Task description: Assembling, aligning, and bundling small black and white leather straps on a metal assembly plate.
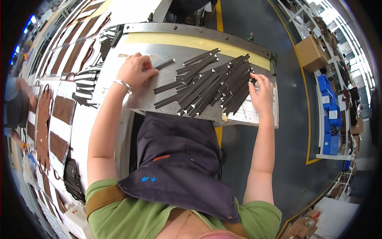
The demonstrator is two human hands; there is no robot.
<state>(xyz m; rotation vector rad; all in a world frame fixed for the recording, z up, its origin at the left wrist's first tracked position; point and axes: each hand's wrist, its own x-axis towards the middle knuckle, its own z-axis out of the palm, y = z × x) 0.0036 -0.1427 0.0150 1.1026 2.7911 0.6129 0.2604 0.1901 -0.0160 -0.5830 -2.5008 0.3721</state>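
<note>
A loose pile of dark brown strips (215, 81) with pale cut ends lies on the metal-topped workbench (139, 95). My left hand (135, 71) is left of the pile, with thumb and fingers pinched on one dark strip (166, 63) that points away to the right. Over the pile's right edge, my right hand (262, 92) has thumb and forefinger closed around the end of a strip; the rest of that strip is lost among the others.
A metal bar (191, 28) and a yellow band (167, 40) run along the bench's far side. Black and white strips (87, 79) hang at the left, beside a long table of brown pieces (63, 109). Shelving with blue bins (328, 107) and a cardboard box (311, 53) stand right.
</note>
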